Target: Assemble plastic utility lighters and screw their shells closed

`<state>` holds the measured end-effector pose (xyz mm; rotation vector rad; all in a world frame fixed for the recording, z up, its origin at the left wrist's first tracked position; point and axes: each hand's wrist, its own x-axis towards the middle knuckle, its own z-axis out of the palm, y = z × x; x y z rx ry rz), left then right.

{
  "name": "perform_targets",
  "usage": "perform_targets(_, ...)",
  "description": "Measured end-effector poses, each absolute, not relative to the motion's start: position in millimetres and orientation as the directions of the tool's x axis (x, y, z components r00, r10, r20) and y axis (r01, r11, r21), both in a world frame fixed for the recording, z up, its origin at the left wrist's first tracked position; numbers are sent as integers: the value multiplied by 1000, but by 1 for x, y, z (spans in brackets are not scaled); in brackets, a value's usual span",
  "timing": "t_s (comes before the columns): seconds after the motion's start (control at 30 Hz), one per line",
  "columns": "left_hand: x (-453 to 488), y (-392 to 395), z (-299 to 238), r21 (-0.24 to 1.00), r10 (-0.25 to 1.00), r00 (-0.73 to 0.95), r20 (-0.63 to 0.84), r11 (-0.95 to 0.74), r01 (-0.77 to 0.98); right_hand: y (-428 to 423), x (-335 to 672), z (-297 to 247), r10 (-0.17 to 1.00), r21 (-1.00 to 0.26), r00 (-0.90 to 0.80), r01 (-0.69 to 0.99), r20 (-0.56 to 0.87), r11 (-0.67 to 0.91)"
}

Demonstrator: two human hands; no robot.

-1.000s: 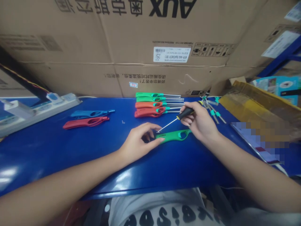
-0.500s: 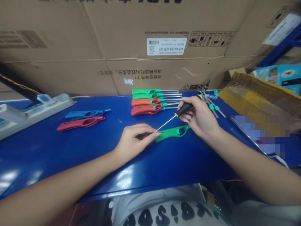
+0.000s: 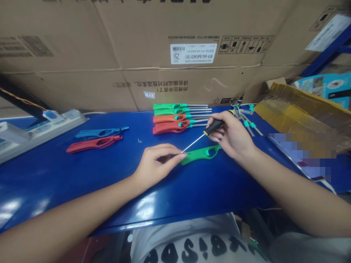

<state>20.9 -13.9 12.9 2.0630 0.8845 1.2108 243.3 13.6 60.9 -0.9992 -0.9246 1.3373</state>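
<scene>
A green plastic lighter shell lies on the blue table. My left hand pinches its left end, thumb and fingers closed on it. My right hand grips a screwdriver with a black and yellow handle. Its thin shaft slants down to the left, and the tip meets the shell right at my left fingertips.
Several finished green and orange lighters with metal tubes lie in a row behind. A blue shell and a red shell rest at left. Loose metal tubes lie at right, a power strip far left, cardboard boxes behind.
The view shifted slightly a second ago. Over the last half second both hands, the screwdriver and the green shell have stayed almost still.
</scene>
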Motion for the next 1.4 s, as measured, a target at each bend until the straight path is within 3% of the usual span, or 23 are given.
perform_targets(0.83,21,-14,14,717,737,389,553,-659,229,17,244,56,999,-943,17,-330,-51,-42)
perform_targets(1.17,22,-14,8,729,744,461,484,-634,258,-3,234,65,933,-930,-13,-90,359,356)
perform_targets(1.3,22,-14,7,753,760,459,461,-608,250,-11,228,59,784,-789,109,7,611,615)
perform_targets(1.4,22,-15,6,776,782,444,437,-578,254,-10,228,60,677,-678,41,11,735,735)
